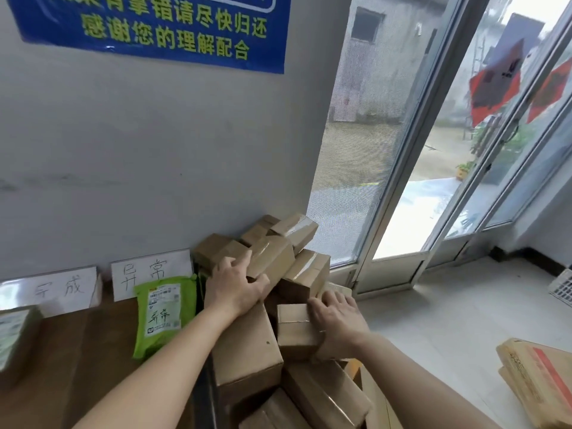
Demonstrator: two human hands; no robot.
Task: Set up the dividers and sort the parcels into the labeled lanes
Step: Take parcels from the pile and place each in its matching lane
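**Atop the box heap: both hands on parcels, pile looks shaky**

At the right end of the worktop, by the wall, sits a loose heap of brown cardboard parcels, stacked at odd angles w/ gaps btwn them. Left hand lies fingers spread over a taped box near the top of the pile; palm down, looks like pressing or steadying, not pinching. Right hand wraps a small box mid-heap, fingers curled over its top edge, thumb side hidden, so grip closure can't be fully told.

Lanes sit to the left: two white label cards lean on the wall, and a green mailer lies flat in front of the nearer card. Another pkg shows at far left edge, partly cut off.

Risks, as judged: pulling the small box may unseat the tilted ones resting above and beside it, so they slide off the worktop's right edge to the floor. Boxes tumbling left could knock the label cards flat. Taped faces look slick; a one-handed lift might slip.
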